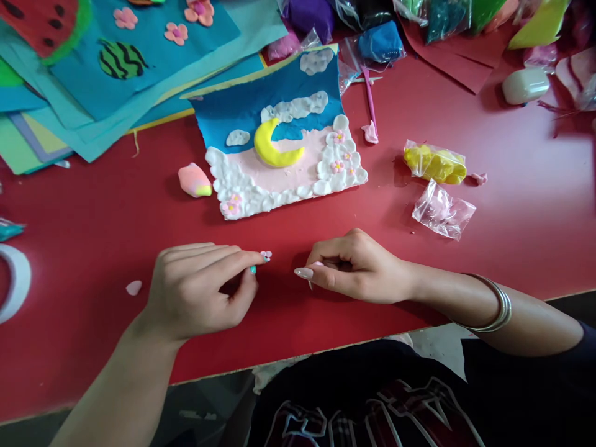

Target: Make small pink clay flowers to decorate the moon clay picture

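Note:
My left hand (200, 288) is closed in a loose pinch, and a tiny pale pink clay flower (266, 255) sits at the tip of its index finger. My right hand (356, 267) is closed too, its fingers curled in behind the thumb. A bit of pink clay (318, 264) shows above that thumb, mostly hidden. Beyond both hands lies a clay picture (288, 177) with a yellow moon (274, 149), white clouds and small pink flowers on blue and pink. A pale pink clay piece (134, 287) rests on the red table left of my left hand.
A pink and yellow clay lump (193, 180) lies beside the picture. To the right are bagged yellow clay (435, 162), bagged pink clay (444, 210) and a pink tool (370, 105). Coloured sheets (153, 93) lie back left; a white tape roll (16, 282) is at the left edge.

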The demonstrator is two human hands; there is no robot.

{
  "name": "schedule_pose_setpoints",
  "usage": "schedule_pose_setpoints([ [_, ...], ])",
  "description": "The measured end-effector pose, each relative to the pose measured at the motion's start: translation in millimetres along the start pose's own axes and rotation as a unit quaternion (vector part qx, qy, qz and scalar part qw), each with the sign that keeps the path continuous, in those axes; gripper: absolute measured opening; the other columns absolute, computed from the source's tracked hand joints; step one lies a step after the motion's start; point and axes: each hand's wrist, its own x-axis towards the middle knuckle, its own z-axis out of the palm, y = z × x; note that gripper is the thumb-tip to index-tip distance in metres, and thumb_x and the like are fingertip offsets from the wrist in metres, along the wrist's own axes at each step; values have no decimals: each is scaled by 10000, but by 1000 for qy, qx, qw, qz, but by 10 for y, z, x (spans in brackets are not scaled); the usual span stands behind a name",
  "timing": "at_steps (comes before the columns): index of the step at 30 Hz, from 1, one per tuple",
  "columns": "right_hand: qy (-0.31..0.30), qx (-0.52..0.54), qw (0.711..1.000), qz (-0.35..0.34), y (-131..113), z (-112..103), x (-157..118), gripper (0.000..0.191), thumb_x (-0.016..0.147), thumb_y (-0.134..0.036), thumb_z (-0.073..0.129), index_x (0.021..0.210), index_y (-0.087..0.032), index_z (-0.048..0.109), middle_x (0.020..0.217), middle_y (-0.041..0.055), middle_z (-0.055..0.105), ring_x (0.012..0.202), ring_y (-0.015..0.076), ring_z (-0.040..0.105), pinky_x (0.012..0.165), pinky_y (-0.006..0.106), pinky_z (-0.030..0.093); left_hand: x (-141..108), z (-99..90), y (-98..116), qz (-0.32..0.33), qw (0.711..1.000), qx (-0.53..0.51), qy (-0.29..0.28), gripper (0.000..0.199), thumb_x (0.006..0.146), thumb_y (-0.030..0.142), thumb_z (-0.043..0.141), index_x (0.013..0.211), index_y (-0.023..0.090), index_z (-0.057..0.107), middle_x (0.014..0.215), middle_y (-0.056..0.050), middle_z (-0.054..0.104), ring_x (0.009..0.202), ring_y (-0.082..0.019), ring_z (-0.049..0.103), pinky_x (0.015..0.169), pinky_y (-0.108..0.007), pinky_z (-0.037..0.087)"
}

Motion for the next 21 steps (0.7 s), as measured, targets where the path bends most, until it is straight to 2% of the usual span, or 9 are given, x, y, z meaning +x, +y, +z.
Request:
schedule_pose_setpoints([
  [8, 0, 3, 1000, -1, -4, -3, 1, 270, 869, -277, 470, 701, -104, 591, 494, -51, 421, 465, 43, 315, 482, 182, 298, -21, 14, -40, 33, 999, 10, 12, 203, 681, 51, 549, 803, 209, 589, 554, 48, 617, 416, -98, 500, 418, -253, 394],
  [12, 0, 1, 1000, -3, 0, -1, -1, 271, 869, -279, 471, 693, -108, 585, 492, -52, 416, 469, 44, 312, 480, 183, 294, -23, 19, -29, 3, 1000, 11, 4, 213, 710, 65, 513, 795, 244, 590, 554, 62, 608, 424, -102, 503, 444, -261, 404],
  [17, -5, -2, 1000, -1, 2, 2, -1, 280, 874, -298, 463, 697, -113, 579, 495, -48, 425, 466, 46, 308, 477, 183, 293, -15, 12, -45, 35, 999, 7, 19, 201, 676, 60, 546, 792, 219, 589, 531, 59, 590, 400, -96, 477, 422, -252, 395],
  [21, -5, -3, 1000, 0, -1, 1, -2, 277, 872, -295, 466, 696, -113, 580, 496, -46, 428, 465, 46, 308, 478, 182, 297, -10, -1, -52, 28, 999, 18, 20, 186, 686, 63, 530, 772, 218, 586, 532, 58, 594, 397, -91, 467, 415, -246, 387],
])
